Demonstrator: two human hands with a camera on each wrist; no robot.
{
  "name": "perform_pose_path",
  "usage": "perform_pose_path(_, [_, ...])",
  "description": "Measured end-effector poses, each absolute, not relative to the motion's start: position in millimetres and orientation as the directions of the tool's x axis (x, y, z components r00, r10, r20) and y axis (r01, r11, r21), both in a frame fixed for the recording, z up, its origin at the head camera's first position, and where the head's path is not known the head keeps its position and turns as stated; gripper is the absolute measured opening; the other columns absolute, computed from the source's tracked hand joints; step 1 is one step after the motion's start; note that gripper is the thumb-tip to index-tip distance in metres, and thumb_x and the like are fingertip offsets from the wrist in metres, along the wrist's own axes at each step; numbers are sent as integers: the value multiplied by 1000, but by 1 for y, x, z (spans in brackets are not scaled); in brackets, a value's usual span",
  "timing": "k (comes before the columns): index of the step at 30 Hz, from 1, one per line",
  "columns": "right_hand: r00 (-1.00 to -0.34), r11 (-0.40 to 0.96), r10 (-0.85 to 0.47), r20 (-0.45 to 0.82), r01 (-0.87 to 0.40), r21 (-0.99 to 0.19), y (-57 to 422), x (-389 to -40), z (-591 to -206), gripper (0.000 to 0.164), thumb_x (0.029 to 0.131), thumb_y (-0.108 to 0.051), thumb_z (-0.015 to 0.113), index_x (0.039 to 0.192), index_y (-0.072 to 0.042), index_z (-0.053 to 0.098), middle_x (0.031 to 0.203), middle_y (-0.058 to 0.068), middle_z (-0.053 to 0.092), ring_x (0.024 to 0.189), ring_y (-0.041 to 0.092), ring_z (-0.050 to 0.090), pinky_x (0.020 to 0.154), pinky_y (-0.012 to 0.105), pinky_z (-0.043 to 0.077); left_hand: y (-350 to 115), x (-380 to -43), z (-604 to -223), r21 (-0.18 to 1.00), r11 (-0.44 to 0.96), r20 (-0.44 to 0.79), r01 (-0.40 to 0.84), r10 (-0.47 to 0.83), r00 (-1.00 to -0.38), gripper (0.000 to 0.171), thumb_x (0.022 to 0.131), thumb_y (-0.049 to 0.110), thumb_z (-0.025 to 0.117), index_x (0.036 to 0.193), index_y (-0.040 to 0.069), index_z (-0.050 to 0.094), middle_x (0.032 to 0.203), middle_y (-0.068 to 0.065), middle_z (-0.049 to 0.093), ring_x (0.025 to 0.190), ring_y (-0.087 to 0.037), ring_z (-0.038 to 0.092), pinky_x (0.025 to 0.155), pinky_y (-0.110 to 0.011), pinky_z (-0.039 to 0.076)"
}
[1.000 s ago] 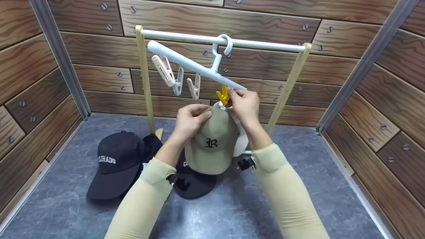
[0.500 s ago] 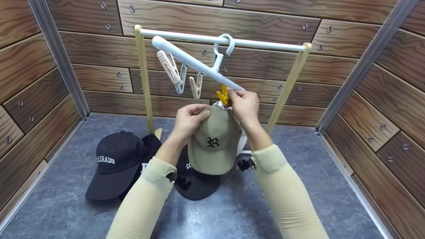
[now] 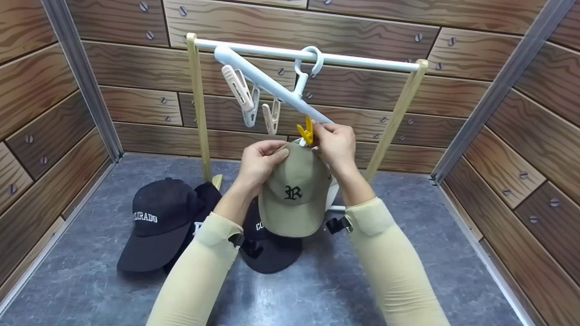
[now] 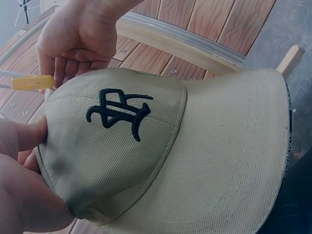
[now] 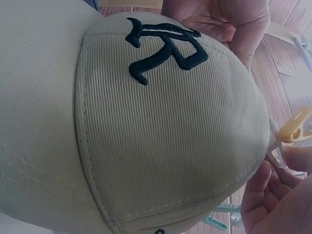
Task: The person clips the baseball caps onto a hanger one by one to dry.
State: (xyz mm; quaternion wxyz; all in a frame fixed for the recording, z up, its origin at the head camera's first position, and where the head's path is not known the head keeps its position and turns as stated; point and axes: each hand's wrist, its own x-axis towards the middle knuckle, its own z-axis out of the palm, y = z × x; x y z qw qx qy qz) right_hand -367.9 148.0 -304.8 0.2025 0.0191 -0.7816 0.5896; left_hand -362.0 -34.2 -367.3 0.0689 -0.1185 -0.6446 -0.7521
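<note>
Left hand: grip clamped on the olive cap, thumb on the front of the crown near its top. Right hand: thumb and fingers gathered beside the yellow clip; whether this grip is clamped on it cannot be told. The olive cap is held off the worktop, below the hanger, crown up, brim sloping down, its dark letter facing the person. The yellow clip stands just above the crown; its bite cannot be made out. The hanger hooks over the white rail and tilts, left end high. Below its raised half hang a large beige clip, a pale blue clip and a small beige clip. A black cap lies at left; a front black cap is partly hidden by the olive cap
</note>
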Motion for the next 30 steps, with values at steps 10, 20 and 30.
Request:
perform_pose_path(10, [-917, 316, 211, 338, -263, -912, 149, -366, -304, 29, 97, -29, 71, 84, -5, 82, 71, 10, 71, 59, 21, 68, 47, 24, 49, -32, -361, -364, 955, -147, 265, 257, 35, -964, 19, 91, 14, 78, 110, 11, 80, 103, -5, 77, 89, -17, 70, 74, -29, 55])
perform_pose_path(20, [-913, 317, 188, 363, -294, -902, 151, -365, -303, 30, 97, -27, 71, 82, -3, 81, 67, 9, 69, 61, 24, 67, 49, 23, 49, -25, -361, -360, 958, -141, 252, 251, -15, -968, 18, 91, 13, 79, 108, 11, 80, 104, -3, 78, 95, -17, 71, 80, -30, 57])
perform_pose_path(30, [-901, 389, 179, 396, -305, -869, 155, -365, -304, 30, 96, -30, 71, 81, -7, 82, 63, 2, 66, 55, 11, 58, 50, 23, 45, -19, -360, -357, 954, -170, 243, 247, -46, -969, 19, 91, 11, 78, 110, 8, 79, 105, -4, 77, 97, -18, 71, 82, -31, 57])
